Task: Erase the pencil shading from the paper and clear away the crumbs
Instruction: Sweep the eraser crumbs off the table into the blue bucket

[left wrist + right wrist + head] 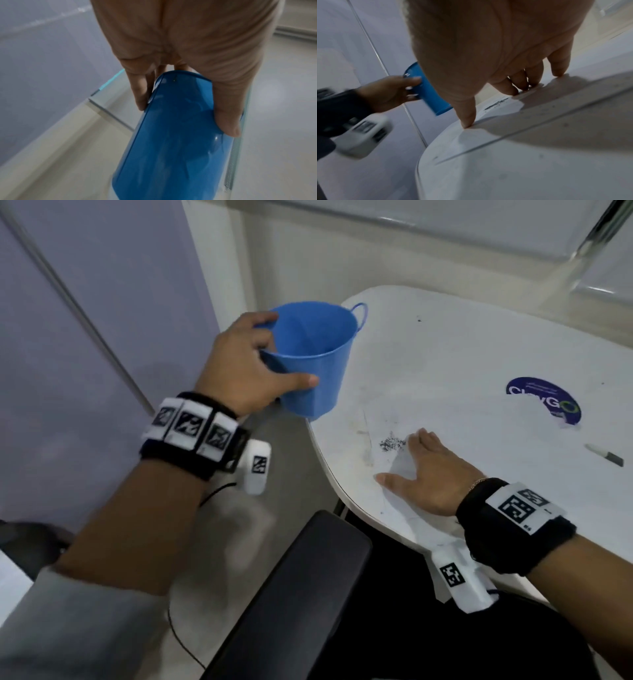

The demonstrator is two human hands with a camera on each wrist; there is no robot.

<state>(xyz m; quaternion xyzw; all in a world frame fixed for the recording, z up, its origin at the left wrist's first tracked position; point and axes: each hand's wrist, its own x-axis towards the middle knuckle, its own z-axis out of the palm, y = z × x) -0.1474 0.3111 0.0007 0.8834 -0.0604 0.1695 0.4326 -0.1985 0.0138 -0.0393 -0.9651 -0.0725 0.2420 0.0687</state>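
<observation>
Your left hand [251,364] gripped the blue bucket [310,361] off the counter [462,344] edge; your flat right hand [424,474] had crumbs [392,444] at its fingertips. You needed the rim below that edge, I think, then one slow sweep.

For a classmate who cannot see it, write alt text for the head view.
A left hand holds a blue bucket beside the table edge, while the right hand lies flat on paper next to a pile of dark crumbs.

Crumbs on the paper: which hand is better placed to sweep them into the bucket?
Right. The right hand lies flat beside the crumbs; the left hand grips the bucket off the table's edge.
</observation>
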